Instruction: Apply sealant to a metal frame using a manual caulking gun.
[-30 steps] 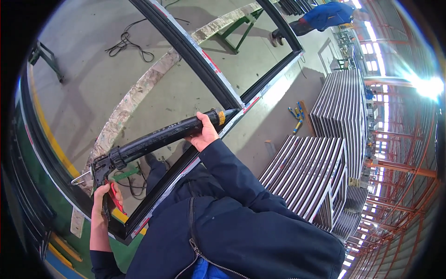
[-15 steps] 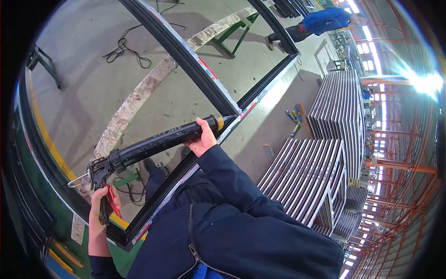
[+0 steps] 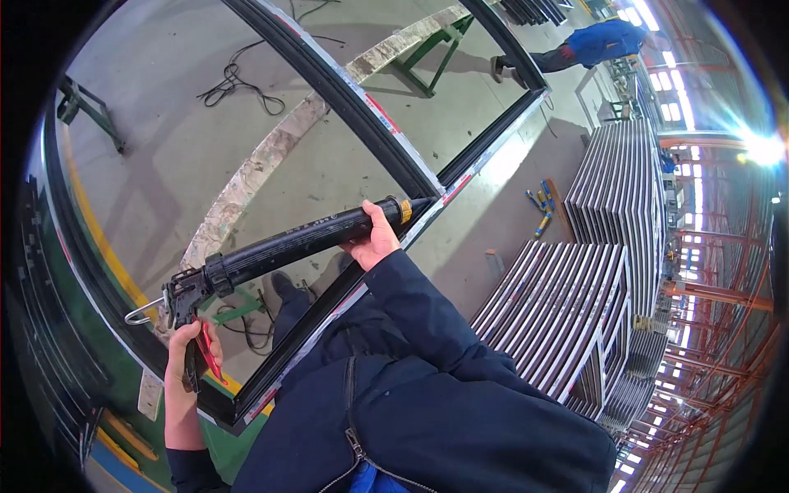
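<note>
A long black caulking gun (image 3: 300, 245) lies slantwise in front of me, above a black window or door frame (image 3: 362, 107). My left hand (image 3: 187, 349) is closed round its grip and red trigger (image 3: 211, 352) at the rear, where a bent metal rod hook (image 3: 145, 311) sticks out. Near the front, my right hand (image 3: 377, 238) wraps the barrel from below, just behind a yellow band (image 3: 405, 210). The dark nozzle (image 3: 421, 204) points at the joint where the middle bar meets the near side of the frame. Whether its tip touches the frame, I cannot tell.
A mottled support beam (image 3: 263, 160) on green legs (image 3: 431, 62) passes under the frame. Cables (image 3: 234, 86) lie on the floor. To the right are stacked frames (image 3: 559, 320) and several blue-yellow tubes (image 3: 542, 215). Farther off stands a person in blue (image 3: 604, 43).
The whole view has shifted slightly, so everything sits a little farther right. Both hands keep their hold on the caulking gun, and its nozzle stays by the same joint.
</note>
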Tool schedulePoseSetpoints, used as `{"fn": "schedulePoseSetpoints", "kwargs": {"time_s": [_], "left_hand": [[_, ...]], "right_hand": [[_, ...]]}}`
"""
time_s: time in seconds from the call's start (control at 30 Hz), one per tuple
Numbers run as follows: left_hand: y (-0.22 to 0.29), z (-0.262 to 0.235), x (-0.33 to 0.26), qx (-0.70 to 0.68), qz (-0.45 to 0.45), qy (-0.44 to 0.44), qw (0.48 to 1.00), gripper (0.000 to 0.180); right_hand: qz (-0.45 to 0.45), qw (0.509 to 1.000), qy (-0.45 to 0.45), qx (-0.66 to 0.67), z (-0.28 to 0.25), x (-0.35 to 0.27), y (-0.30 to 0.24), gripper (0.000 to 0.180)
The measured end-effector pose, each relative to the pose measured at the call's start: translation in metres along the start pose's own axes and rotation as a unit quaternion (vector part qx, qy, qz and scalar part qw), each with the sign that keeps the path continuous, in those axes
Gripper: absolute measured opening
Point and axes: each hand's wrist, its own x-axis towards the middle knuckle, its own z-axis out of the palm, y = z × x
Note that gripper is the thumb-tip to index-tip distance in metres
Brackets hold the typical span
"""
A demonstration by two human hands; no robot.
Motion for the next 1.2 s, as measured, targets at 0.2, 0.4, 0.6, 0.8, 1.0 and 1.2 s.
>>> {"fn": "schedulePoseSetpoints", "kwargs": {"time_s": [0.2, 0.4, 0.6, 0.8, 1.0, 1.2], "left_hand": [[0.007, 0.004, 0.001, -0.008, -0.009, -0.017, 1.000, 0.035], [0.017, 0.015, -0.007, 0.006, -0.004, 0.005, 1.000, 0.035], [0.025, 0.028, -0.017, 0.026, 0.000, 0.044, 0.999, 0.035], [0.028, 0.046, -0.027, 0.070, 0.032, 0.061, 0.995, 0.031], [0.032, 0.058, -0.036, 0.065, 0.037, 0.086, 0.993, 0.030], [0.033, 0.062, -0.044, 0.080, 0.040, 0.065, 0.994, 0.034]], "right_hand": [[0.001, 1.000, -0.018, 0.003, 0.002, -0.001, -0.003, 0.036], [0.000, 1.000, -0.010, -0.001, 0.004, -0.004, -0.006, 0.034], [0.009, 1.000, -0.020, 0.005, 0.006, -0.007, -0.009, 0.033], [0.008, 0.999, -0.046, 0.011, 0.007, -0.010, -0.013, 0.033], [0.019, 0.998, -0.049, 0.018, 0.007, -0.011, -0.016, 0.033], [0.023, 0.996, -0.082, 0.035, 0.004, -0.011, -0.016, 0.036]]}}
